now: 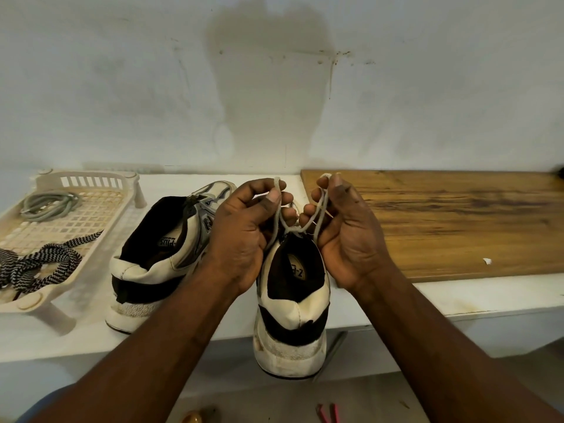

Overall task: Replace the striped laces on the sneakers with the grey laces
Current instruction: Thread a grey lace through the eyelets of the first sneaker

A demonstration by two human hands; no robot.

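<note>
Two lace tails, one per hand. The left hand (244, 233) has thumb and fingers (273, 196) pinched on one end of the grey lace (293, 229), and the right hand (345, 236) is curled round the other end, both held up just above the shoe opening. The lace crosses right between the hands, at the top of the middle sneaker (291, 303). That one sits at frame centre with its heel toward the camera, hanging over the edge of the white counter (457, 297).

I'd say this shoe is basically laced, with just the tie-off left. The second sneaker (158, 251), just left of it, leans over, and I can't tell if it has a lace in it. At far left, the plastic tray (100, 178) holds the striped laces (39, 264), already out. A spare grey lace (48, 206) is coiled there too, so probably one shoe to go.
</note>
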